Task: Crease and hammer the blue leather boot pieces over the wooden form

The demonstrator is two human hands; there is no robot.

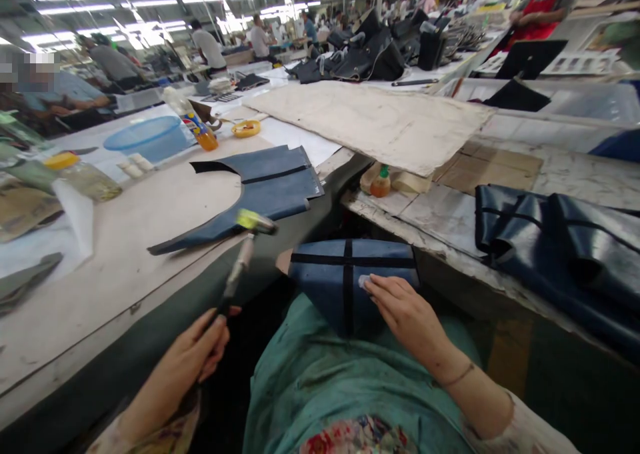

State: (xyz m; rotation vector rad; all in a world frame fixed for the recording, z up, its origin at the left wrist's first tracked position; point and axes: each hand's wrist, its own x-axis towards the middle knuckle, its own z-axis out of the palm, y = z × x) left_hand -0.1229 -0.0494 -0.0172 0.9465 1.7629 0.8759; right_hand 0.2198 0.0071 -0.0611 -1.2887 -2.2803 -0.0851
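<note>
My left hand (pixel 207 344) is closed round the dark lower handle of a hammer (pixel 243 257), whose yellow-green and black head points up over the table's edge. A blue leather piece with crossed black strips (pixel 320 281) lies across my lap. On its right part rests my right hand (pixel 400 304), fingers held together, with a small whitish, translucent bit (pixel 364 281) at the fingertips; its kind is unclear. Just beyond the hammer, a larger blue cut piece (pixel 270 187) with a curved cutout and a black strip lies on the left table.
A pale board (pixel 380 121) bridges both tables. Folded dark blue pieces (pixel 550 234) hang over the right table's edge. A small orange bottle (pixel 381 182) stands under the board's front edge. Back left are a soda bottle (pixel 197 124), a blue basin (pixel 145 134) and a jar (pixel 85 174).
</note>
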